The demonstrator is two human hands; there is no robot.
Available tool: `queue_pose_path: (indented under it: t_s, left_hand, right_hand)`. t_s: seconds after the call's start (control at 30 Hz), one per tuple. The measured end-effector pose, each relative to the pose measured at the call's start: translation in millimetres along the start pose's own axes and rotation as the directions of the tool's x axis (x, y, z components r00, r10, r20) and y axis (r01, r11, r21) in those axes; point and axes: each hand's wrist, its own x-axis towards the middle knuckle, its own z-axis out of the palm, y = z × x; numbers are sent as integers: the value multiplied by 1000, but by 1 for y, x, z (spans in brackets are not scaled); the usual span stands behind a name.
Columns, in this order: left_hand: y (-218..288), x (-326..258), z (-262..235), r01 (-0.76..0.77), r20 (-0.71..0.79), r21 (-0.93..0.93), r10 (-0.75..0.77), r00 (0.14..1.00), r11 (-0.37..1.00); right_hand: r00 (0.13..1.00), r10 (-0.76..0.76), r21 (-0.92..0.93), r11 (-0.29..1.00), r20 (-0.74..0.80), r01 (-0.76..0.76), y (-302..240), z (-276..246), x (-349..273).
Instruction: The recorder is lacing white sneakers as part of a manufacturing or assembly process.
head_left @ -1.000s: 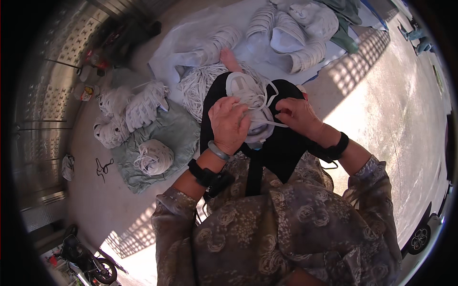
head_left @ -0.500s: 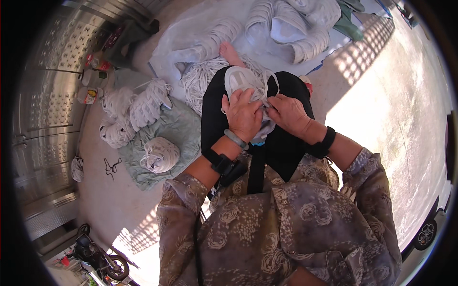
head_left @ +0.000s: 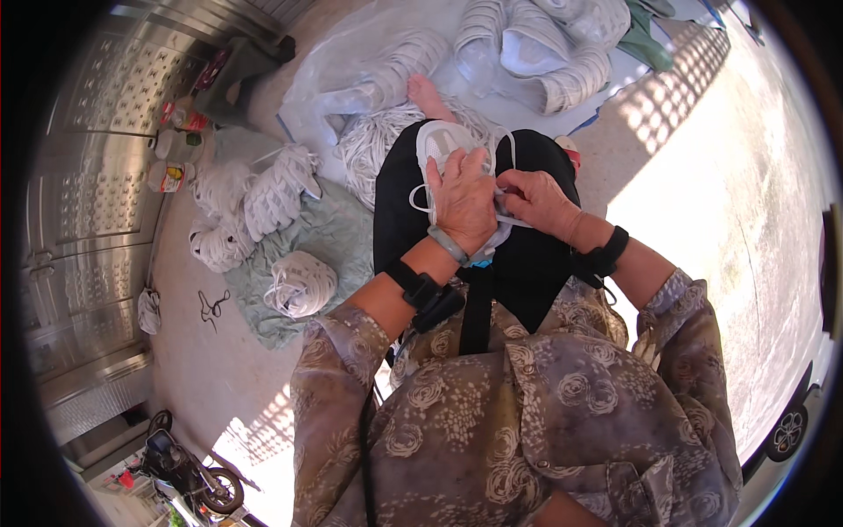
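A white sneaker (head_left: pixel 436 140) rests on my black-clad lap, toe pointing away from me. Over its upper lies my left hand (head_left: pixel 465 204), fingers curved across the laced part and gripping the shoe. Close on the right side, my right hand (head_left: pixel 540 204) is closed in a pinch on a white shoelace (head_left: pixel 513 154); its fingertips are partly hidden. One lace loop stands out left of the shoe, another rises on its right. The eyelets under my left hand cannot be seen.
Beyond my knees lies a heap of white laces (head_left: pixel 369 149). Stacked white shoe pieces (head_left: pixel 569 83) sit on plastic sheeting. To the left, a green cloth (head_left: pixel 347 215) carries a single sneaker (head_left: pixel 301 284) and bundled shoes (head_left: pixel 277 198). A motorcycle (head_left: pixel 189 470) stands at lower left.
My left hand has shifted right and flattened more over the shoe. The right hand has moved slightly right, with the lace still pinched. A lace loop now shows more clearly on the left.
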Motion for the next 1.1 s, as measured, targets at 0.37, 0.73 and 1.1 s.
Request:
queue_pose_path:
  t_s: [0.37,0.73,1.1]
  left_hand:
    - [-71,-104,-90,320,263,-237,-256,930,917]
    - [-97,-115,-71,393,128,-426,-375,918,815]
    - [-206,-223,-28,847,207,-396,-864,459,355]
  right_hand:
    - [831,539,433,721,139,-541,-8,-20,1]
    - [773,552,600,516,313,-611,-4,-26,15]
    - [772,581,587,541,257,-602,8,-30,12]
